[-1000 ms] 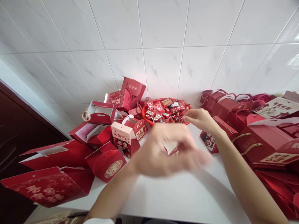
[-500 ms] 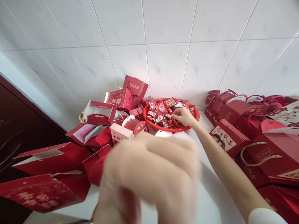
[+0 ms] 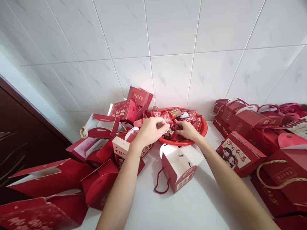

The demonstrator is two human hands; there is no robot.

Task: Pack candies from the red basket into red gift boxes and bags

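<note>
A red plastic basin point(image 3: 203, 129) full of red wrapped candies point(image 3: 191, 116) stands against the wall. Over its left front rim is my left hand point(image 3: 153, 128), thumb and fingers pinched together; whatever is between them is hidden. My right hand point(image 3: 188, 131) reaches into the basin from the right, its bent fingers closed on a wrapped candy in the pile. Between my forearms, in front of the basin, an open red gift box point(image 3: 179, 169) with a white inside sits on the white tabletop point(image 3: 155, 210). Its dark red cord handle point(image 3: 161, 191) hangs to the left.
Open red gift boxes point(image 3: 55, 179) crowd the left side, some with rope handles. More red boxes point(image 3: 242, 153) are stacked on the right, several with their tops folded. A white tiled wall point(image 3: 172, 76) closes off the back. A dark brown panel point(image 3: 21, 137) stands at far left.
My left hand has gone from close in front of the camera, where it covered the box, forward to the basin. My right hand has stayed among the candies. The view has shifted slightly.
</note>
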